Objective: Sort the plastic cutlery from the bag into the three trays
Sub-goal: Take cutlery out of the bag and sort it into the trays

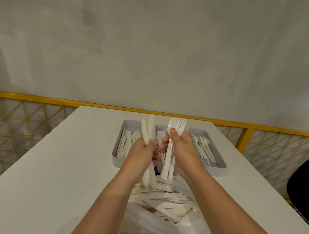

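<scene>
My left hand (pixel 142 156) grips two white plastic knives (pixel 147 129), blades pointing up. Close beside it, my right hand (pixel 181 149) holds a small bunch of white forks (pixel 176 126), tines up and handles hanging below the palm. Both hands hover over the middle tray (pixel 159 127), which they mostly hide. The left tray (pixel 116 157) holds knives. Forks lie in the right tray (pixel 218 165). An open clear plastic bag (pixel 162 225) with several loose white cutlery pieces lies on the table under my forearms.
The three grey trays stand side by side across the far half of the white table (pixel 60 164). A yellow mesh railing (pixel 26 123) runs behind and beside the table. A dark rounded object (pixel 308 180) sits at the right edge.
</scene>
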Available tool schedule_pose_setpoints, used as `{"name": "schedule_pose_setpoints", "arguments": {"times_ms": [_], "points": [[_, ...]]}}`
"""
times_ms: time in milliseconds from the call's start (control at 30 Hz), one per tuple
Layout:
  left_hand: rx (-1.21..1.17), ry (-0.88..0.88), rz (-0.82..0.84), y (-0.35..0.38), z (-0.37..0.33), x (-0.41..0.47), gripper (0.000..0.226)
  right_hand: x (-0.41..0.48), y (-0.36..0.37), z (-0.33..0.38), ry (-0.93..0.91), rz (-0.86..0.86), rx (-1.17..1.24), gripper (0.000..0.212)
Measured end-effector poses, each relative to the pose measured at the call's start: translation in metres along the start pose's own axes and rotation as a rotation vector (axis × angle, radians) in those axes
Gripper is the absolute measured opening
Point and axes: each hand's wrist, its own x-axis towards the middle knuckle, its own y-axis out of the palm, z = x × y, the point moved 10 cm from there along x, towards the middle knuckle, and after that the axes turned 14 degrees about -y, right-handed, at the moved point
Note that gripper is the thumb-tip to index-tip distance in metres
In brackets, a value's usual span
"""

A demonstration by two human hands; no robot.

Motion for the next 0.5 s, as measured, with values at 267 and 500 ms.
{"name": "schedule_pose_setpoints", "arguments": {"times_ms": [267, 500], "points": [[-0.180, 0.008, 0.001, -0.011, -0.011, -0.010, 0.016, -0.026, 0.039, -0.006, 0.106, 0.474, -0.220, 0.017], [-0.072, -0.021, 0.060, -0.010, -0.011, -0.007, 0.015, -0.043, 0.047, -0.007, 0.269, 0.730, -0.294, 0.015]]}}
